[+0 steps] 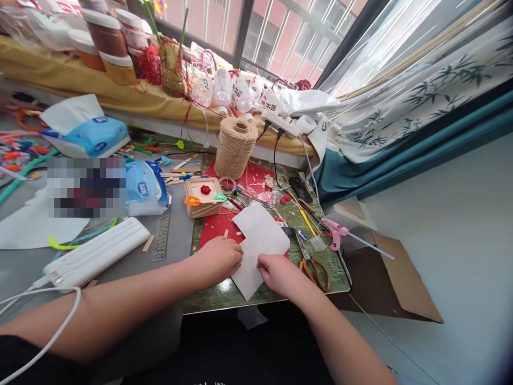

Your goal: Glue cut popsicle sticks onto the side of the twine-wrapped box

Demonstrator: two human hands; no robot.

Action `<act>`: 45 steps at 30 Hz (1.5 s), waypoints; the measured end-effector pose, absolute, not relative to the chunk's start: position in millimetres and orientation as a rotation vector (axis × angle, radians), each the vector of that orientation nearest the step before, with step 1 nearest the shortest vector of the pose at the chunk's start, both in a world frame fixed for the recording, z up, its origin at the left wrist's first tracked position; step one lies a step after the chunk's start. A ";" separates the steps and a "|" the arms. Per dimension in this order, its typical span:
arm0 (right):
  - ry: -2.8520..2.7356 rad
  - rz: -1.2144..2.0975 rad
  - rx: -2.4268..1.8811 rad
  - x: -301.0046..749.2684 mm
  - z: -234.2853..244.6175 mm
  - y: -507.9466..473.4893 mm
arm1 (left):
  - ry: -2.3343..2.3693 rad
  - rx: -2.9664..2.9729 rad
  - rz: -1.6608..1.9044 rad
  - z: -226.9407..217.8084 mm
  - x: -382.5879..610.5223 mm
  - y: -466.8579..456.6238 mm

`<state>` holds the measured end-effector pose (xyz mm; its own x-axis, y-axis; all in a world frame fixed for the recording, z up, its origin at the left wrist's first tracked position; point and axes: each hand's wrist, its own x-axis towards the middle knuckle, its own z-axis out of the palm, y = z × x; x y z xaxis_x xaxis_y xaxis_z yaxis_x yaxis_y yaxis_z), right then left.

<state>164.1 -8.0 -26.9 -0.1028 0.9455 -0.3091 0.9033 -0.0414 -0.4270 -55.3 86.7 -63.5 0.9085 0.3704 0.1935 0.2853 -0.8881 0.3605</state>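
Observation:
A white sheet of paper [266, 240] with an uneven outline lies tilted in front of me, over a red sheet [212, 227] and the green table edge. My left hand [222, 259] is closed at the paper's left edge, its fingertips hidden under the curled fingers. Just above its knuckles shows the end of a small wooden stick [226, 233]; whether the hand touches it I cannot tell. My right hand [276, 272] pinches the paper near its lower right side. Behind the paper stands a small wooden-stick box [202, 208] with coloured flowers on it.
Orange-handled scissors [315, 270] lie right of my right hand, near a pink glue gun [335, 232]. A twine spool [236, 147] stands at the back. To the left are a white power bank-like case [98, 251], a clear ruler [161, 238] and blue tissue packs [146, 187].

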 end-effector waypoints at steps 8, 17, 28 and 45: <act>-0.875 1.350 -1.441 161.1 -35.1 -25.3 | 0.433 2.533 0.573 -57.3 -55.0 90.6; -0.705 1.482 -1.283 125.6 -42.4 -22.8 | 0.603 1.825 0.684 -63.0 -50.1 74.6; -1.366 1.192 -1.591 164.1 -28.0 -44.3 | 0.165 2.162 0.765 -61.8 -52.5 84.4; -2.682 0.114 -1.568 152.5 -69.3 -14.9 | 0.424 2.790 0.268 -65.2 -53.3 89.0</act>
